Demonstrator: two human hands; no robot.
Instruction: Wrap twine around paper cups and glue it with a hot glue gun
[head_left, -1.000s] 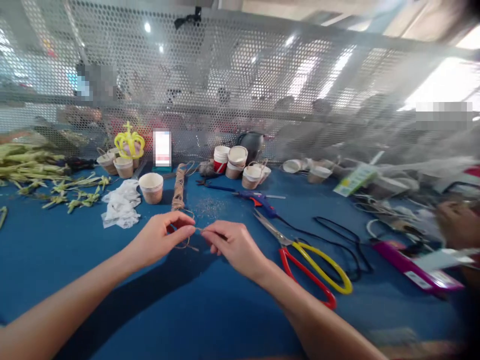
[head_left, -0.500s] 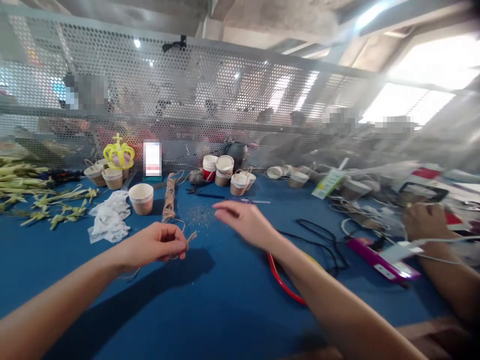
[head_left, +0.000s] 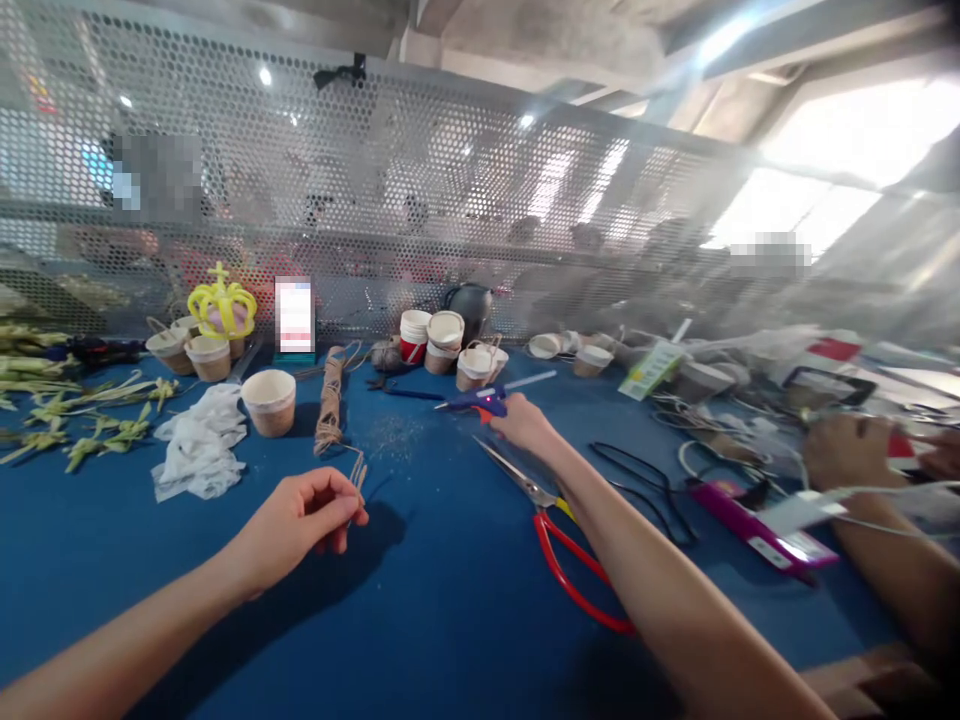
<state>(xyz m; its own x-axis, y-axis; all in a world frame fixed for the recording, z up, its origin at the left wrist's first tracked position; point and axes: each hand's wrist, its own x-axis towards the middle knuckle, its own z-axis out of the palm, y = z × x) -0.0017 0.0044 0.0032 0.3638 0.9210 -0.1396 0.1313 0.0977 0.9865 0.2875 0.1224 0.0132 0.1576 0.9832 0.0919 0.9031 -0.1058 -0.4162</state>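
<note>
twine piece (head_left: 355, 474): centre-left of frame, sticking up from fingertips | left hand (head_left: 300, 520): pinched closed on it | right hand (head_left: 525, 425): centre, gripping blue glue gun (head_left: 480, 400) | scissors (head_left: 555, 540): just below right forearm | twine bundle (head_left: 328, 410): above left hand

Bright window glare upper right; edges blurred and warped.

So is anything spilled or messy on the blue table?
Yes. Small pale specks lie scattered on the blue table, just right of the twine bundle; they look like spilled crumbs or glitter. A crumpled white cloth lies loose near a paper cup. Green leaf strips are strewn at the left.
</note>
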